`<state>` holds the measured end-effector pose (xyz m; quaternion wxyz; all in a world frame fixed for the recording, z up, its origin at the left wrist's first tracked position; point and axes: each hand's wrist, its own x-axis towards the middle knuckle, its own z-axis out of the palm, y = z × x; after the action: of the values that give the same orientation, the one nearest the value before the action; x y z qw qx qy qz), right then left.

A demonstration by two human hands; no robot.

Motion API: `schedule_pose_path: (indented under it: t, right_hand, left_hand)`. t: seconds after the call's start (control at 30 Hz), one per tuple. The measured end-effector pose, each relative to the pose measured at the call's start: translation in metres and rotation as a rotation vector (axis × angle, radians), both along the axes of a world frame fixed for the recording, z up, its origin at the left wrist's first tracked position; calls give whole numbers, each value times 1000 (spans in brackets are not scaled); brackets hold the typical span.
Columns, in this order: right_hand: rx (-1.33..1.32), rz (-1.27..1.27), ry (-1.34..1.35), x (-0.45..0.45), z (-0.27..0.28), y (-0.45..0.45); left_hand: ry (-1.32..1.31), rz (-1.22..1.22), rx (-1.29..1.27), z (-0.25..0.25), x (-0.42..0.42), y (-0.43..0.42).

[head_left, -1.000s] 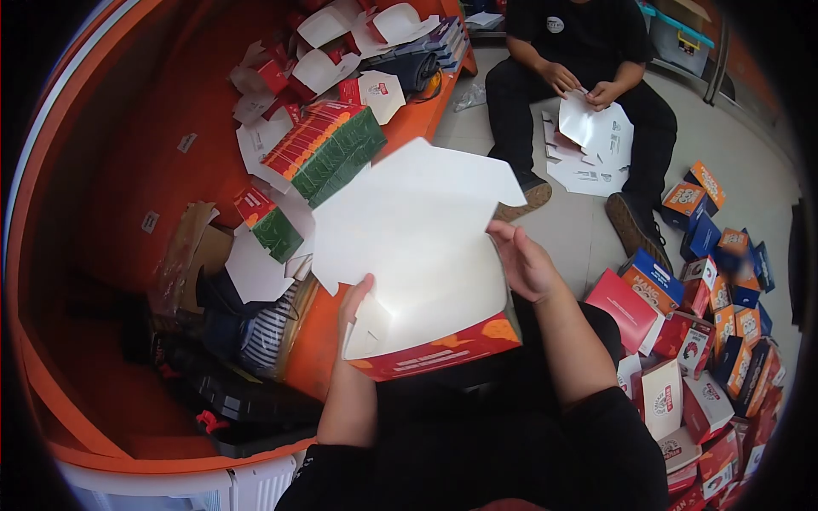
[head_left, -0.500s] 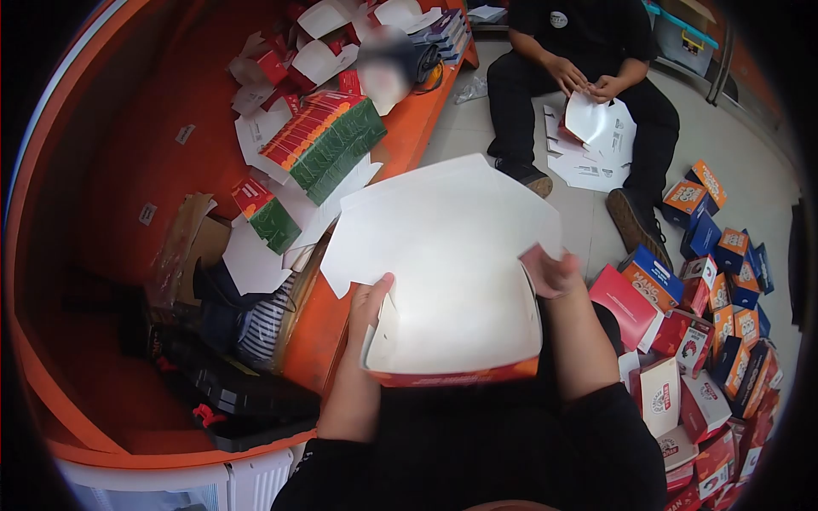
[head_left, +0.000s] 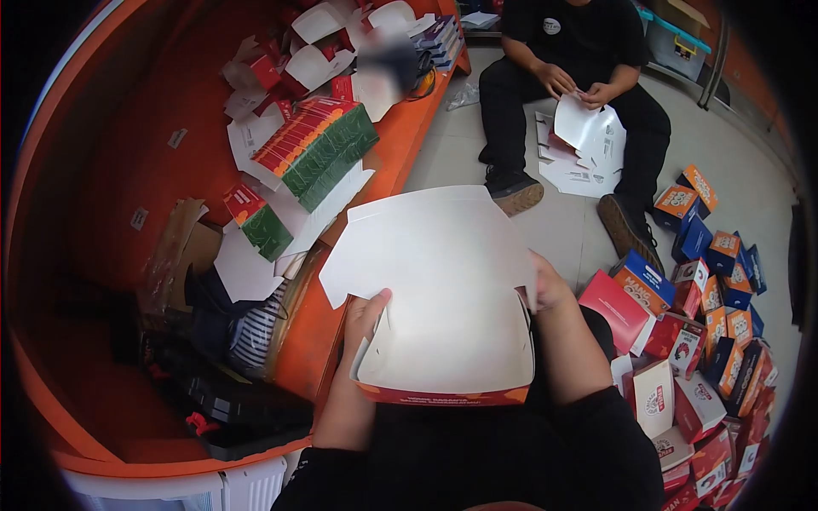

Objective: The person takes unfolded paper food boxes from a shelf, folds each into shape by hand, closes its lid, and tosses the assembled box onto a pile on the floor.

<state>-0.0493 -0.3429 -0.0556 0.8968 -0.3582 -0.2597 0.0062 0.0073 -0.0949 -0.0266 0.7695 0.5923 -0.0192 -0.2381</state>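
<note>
An opened carton [head_left: 452, 289] with a white inside and a red and orange outer front wall lies above my lap, its broad lid flap raised and pointing away from me. My left hand [head_left: 366, 317] grips its left side, thumb on the edge near the notch. On the right, my right hand [head_left: 550, 285] holds the side flap, its fingers partly hidden behind the cardboard. Left of the carton, a stack of green and red folded boxes [head_left: 328, 157] rests on the orange bench [head_left: 400, 153], with a smaller green and red box [head_left: 256, 223] beside it.
Across from me, a seated person [head_left: 575, 60] in black handles a white sheet [head_left: 575, 123], more flat sheets beneath. Many red, blue and orange boxes [head_left: 673, 400] are heaped on the floor at right. A black case [head_left: 226, 404] and striped fabric [head_left: 253, 332] lie at left.
The carton has been lowered and tilted, its front wall now showing only as a thin strip. My right hand has moved from beside the carton onto its right flap. My left hand keeps its grip.
</note>
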Motion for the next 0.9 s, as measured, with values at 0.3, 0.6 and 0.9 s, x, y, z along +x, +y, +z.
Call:
schedule_pose_path:
  t: [0.3,0.6,0.9]
  right_hand:
    - [-421,-313,675,34,-24,14]
    - [-413,-139,567,31,-20,48]
    - [-687,-57,244,23,-26,41]
  left_hand:
    - [-255,-218,-488,-20,11,34]
    - [-478,47,-114,-9,4,52]
    - [-497,84,251,-15,11,46]
